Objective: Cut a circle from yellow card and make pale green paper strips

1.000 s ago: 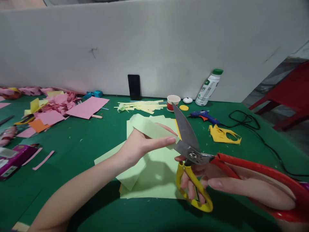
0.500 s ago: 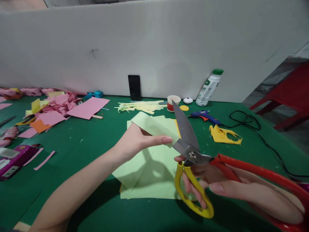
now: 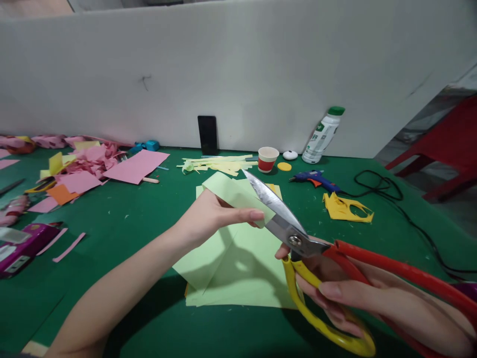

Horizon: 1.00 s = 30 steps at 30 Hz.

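Observation:
My left hand [image 3: 216,214] pinches a curved light green paper strip [image 3: 236,193], thumb on its near face and the fingers behind it. Large scissors [image 3: 285,214] with one yellow and one red handle are in my right hand [image 3: 357,293], which is wrapped round the handles. The scissor blades are parted, and the right end of the strip lies between them beside my left thumb. Below, several light green paper sheets [image 3: 257,278] lie stacked on the green table, with a bit of yellow paper showing at the edges.
Behind the sheets are pale paper strips [image 3: 223,164], a phone [image 3: 207,135], a paper cup [image 3: 267,160] and a leaning bottle [image 3: 323,135]. A glue gun [image 3: 316,180] with a black cord and a yellow scrap [image 3: 348,208] lie right. Pink paper [image 3: 137,166] and a purple box [image 3: 28,248] are left.
The scissor blades have come closer together around the strip's end, the upper blade swinging down and left. The yellow handle has moved right and down. My left hand is nearly still.

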Tool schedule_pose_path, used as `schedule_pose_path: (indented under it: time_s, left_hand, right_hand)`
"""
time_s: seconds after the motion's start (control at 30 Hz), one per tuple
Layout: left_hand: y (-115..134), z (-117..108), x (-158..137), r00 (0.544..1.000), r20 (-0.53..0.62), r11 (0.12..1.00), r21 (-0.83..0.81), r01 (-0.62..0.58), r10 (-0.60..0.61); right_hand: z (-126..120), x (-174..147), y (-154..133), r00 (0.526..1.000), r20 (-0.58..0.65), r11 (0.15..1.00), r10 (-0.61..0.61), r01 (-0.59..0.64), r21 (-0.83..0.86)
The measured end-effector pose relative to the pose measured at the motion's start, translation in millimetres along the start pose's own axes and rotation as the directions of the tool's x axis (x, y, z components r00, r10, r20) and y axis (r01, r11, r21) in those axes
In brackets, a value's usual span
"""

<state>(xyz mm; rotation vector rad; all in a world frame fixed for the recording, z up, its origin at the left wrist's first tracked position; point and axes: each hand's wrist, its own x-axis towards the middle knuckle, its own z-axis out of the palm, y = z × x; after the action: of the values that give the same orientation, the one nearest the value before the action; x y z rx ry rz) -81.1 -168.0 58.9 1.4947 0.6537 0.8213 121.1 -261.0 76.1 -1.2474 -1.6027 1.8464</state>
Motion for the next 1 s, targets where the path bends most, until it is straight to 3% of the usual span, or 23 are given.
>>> schedule_pose_path:
  time_s: [0.2,0.47,0.7,0.87,1.0]
  left_hand:
    - [7.7,0.4,-4.6,0.998,0.053,0.996,-0.084,-0.013,0.017]
    - [19.6,-0.9,-13.0,0.983,0.135,0.977,-0.184,-0.103,0.129]
    - [21.4,-9.7,-14.3,0.973,0.125,0.981,-0.055,-0.189,0.194]
    - [24.3,-12.9,-14.7,0.962,0.117,0.954,0.151,-0.261,0.245]
    - [26.8,-11.2,-16.0,0.957,0.162,0.955,0.139,-0.262,0.240]
  right_hand:
    - [-1.0,-3.5,7.4,0.996,0.065,0.983,0.058,-0.068,0.169]
    - [-3.1,-2.5,5.9,0.970,0.238,0.948,-0.050,-0.029,0.317]
    - [-4.9,2.0,12.1,0.951,0.276,0.930,-0.139,0.029,0.367]
    - [-9.3,0.9,13.5,0.941,0.314,0.937,-0.125,0.009,0.348]
    - [-10.6,-0.8,13.9,0.948,0.304,0.938,-0.094,-0.017,0.345]
